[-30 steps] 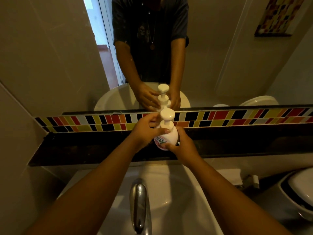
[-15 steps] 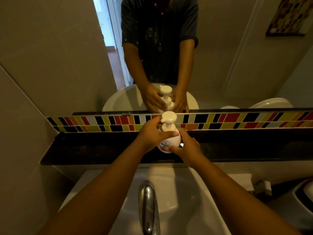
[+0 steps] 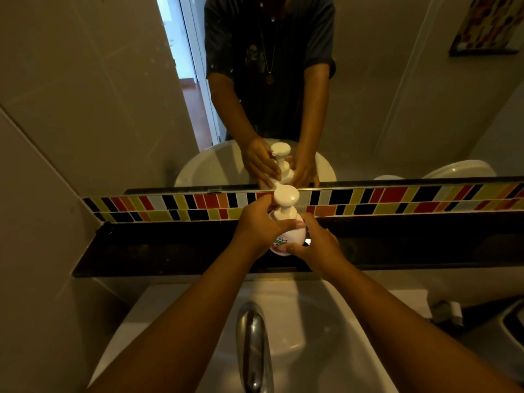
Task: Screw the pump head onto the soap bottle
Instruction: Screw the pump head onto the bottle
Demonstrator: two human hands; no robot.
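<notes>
Currently the soap bottle [image 3: 286, 239] stands upright on the dark ledge [image 3: 170, 251] behind the sink [image 3: 326, 321], under the mirror [image 3: 368, 95]. Left hand [image 3: 261, 225] grasps the collar of the pump head [image 3: 285, 198], thumb across the bottle's shoulder. Right hand [image 3: 314, 246] clasps the bottle's lower body. Pump head sits on the bottle's neck. Faucet [image 3: 253, 344] is nearer the viewer than the bottle.

We saw both forearms bare, no sleeves or watch reaching the left hand [image 3: 256, 225] or right hand [image 3: 314, 246]. In the mirror [image 3: 368, 95] we wore a dark short-sleeved shirt and a long pendant necklace.
</notes>
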